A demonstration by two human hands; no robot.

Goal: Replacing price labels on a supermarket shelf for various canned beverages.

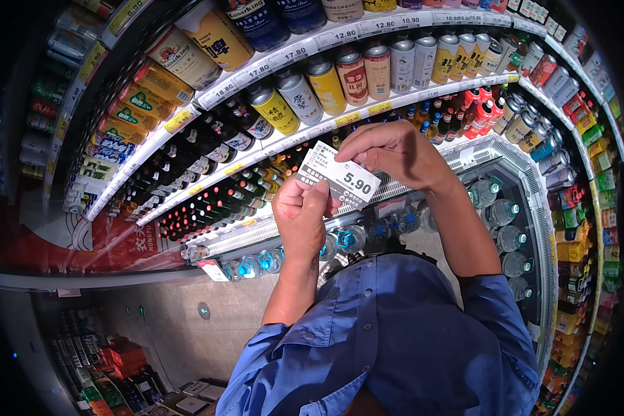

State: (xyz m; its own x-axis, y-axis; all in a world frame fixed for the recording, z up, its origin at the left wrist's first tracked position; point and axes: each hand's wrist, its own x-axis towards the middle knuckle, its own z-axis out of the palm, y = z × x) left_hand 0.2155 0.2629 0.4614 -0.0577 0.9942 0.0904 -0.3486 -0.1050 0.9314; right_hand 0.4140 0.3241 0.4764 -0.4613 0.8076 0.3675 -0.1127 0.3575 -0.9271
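A small stack of white paper price cards [354, 177] is held up before my chest. Each visible card has a dark band and printed writing. My left hand [301, 208] grips the stack from below, its thumb pressed flat on the front card. From the upper right my right hand [387, 151] bends down over the cards, thumb and fingertips at their top edge, pinching there. How many cards lie behind the front one is hidden. Behind my hands stands a lit drinks shelf [270, 151], with beer cans [327, 88] on one tier and glass bottles [229, 195] lower down.
Large clear water bottles [351, 238] with blue handles line the base ledge. More bottles [502, 213] stand on the right, beside a curving shelf of packaged drinks [572, 244]. Price strips [312, 47] edge the shelves. On the left, red cartons [125, 356] stand beyond the tiled floor [213, 322].
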